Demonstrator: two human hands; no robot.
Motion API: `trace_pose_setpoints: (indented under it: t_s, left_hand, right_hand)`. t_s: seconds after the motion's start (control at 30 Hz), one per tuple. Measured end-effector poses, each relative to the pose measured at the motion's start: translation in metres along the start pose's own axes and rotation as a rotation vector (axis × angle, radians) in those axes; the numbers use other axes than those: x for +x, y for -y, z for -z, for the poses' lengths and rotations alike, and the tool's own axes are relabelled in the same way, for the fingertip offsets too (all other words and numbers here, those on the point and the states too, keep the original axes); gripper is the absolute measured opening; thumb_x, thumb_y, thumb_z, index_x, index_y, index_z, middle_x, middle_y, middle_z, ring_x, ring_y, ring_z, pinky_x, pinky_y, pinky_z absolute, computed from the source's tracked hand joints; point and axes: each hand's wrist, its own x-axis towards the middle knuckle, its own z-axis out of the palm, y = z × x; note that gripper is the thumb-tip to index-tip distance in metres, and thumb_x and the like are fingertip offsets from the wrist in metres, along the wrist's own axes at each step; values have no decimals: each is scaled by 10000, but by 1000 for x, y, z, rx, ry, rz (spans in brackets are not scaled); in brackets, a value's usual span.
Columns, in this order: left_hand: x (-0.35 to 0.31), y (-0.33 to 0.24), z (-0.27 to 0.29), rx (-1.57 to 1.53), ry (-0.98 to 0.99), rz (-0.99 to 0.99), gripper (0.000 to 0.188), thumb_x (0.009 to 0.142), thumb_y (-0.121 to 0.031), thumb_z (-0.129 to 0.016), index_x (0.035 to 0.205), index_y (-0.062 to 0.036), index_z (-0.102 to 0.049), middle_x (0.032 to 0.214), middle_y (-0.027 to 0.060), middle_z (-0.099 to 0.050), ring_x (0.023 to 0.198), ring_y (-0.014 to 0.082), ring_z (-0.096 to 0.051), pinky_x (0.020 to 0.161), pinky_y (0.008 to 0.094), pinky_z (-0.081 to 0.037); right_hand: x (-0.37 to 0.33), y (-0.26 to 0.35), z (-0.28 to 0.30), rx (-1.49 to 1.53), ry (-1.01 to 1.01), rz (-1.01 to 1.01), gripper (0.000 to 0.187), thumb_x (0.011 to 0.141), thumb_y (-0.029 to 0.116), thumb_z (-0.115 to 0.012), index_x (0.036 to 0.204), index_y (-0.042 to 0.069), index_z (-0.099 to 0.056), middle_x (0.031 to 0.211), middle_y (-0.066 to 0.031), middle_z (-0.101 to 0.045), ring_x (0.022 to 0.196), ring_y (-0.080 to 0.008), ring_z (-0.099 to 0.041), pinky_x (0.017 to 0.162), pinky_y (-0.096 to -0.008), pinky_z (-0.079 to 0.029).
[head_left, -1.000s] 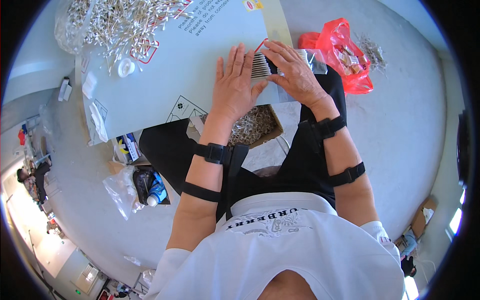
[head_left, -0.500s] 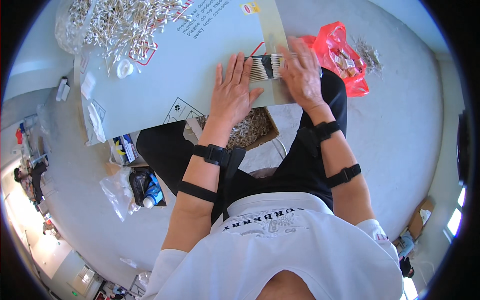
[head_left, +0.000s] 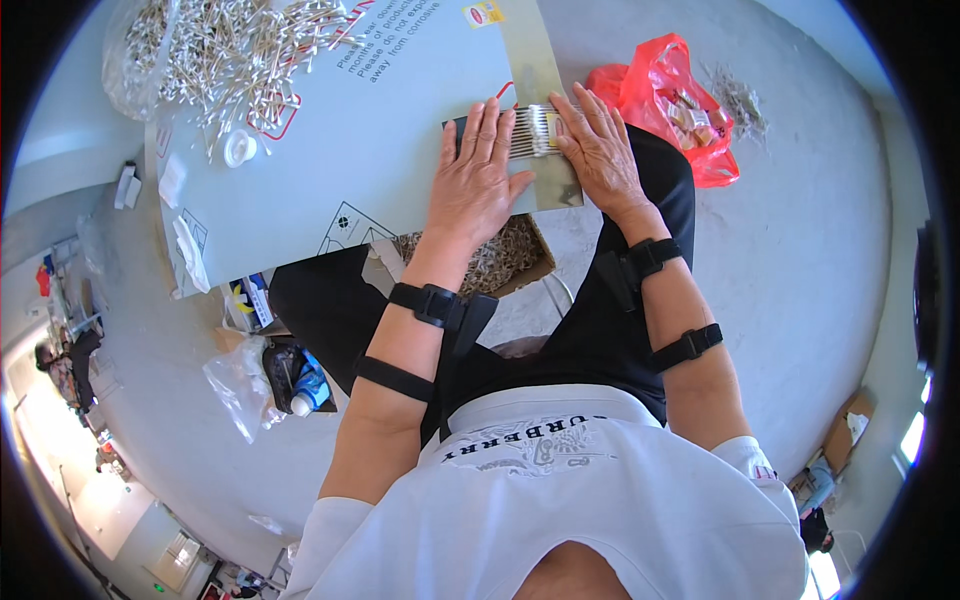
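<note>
Both hands press flat on a row of cotton swabs [head_left: 524,140] lying side by side near the board's right edge. My left hand [head_left: 472,195] rests open over the left ends of the sticks, fingers stretched out, thumb spread. Across from it, my right hand [head_left: 603,165] lies open with its fingers over the right part of the row, beside a small yellow label [head_left: 555,128]. White cotton heads meet in a band between the hands. Part of a dark backing shows left of my left fingers. How far the sticks run under the hands is hidden.
A large heap of loose swabs [head_left: 235,60] fills the board's far left, with a round white container [head_left: 240,148] nearby. At right hangs a red plastic bag [head_left: 665,85] with small packs inside. Below the board stands a carton of swabs [head_left: 515,250]; a blue bottle [head_left: 312,385] sits lower left.
The dark gap between the two rows of cotton heads has closed, and the heads now meet. My right hand, blurred before, lies still and flat; my left hand has shifted slightly right.
</note>
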Motion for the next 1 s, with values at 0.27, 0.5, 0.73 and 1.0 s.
trace_pose_setpoints:
  t_s: [0.27, 0.5, 0.73, 1.0]
  left_hand:
    - [11, -11, -5, -43, -37, -46, 721, 926, -342, -574, 1497, -38, -256, 1569, 158, -227, 1460, 298, -200, 1176, 493, -155]
    - [25, -14, -13, -709, -510, 211, 483, 1026, -203, -380, 1438, 38, -304, 1476, 225, -342, 1372, 353, -335, 1137, 425, -273]
    - [36, -27, -22, -800, -538, 224, 471, 1045, -269, -355, 1410, 30, -371, 1453, 221, -382, 1354, 344, -367, 1122, 417, -299]
    - [40, -31, -27, -838, -592, 255, 473, 1049, -290, -360, 1395, 30, -403, 1407, 209, -438, 1311, 320, -428, 1090, 396, -343]
  right_hand:
    - [-1, 0, -1, 12, -44, -35, 480, 979, 400, -480, 1420, 213, -455, 1500, -133, -354, 1392, -298, -325, 1149, -458, -216]
    - [14, -13, -5, 1018, -198, -656, 448, 1010, 376, -496, 1254, 12, -591, 1096, -90, -635, 1006, -163, -590, 894, -297, -464]
    - [16, -16, -25, 784, -233, -502, 307, 986, 314, -533, 1062, 40, -649, 862, -201, -642, 820, -280, -637, 774, -352, -489]
    - [17, 1, -11, 711, -256, -507, 261, 982, 268, -527, 1019, 38, -646, 865, -198, -647, 797, -337, -644, 738, -367, -497]
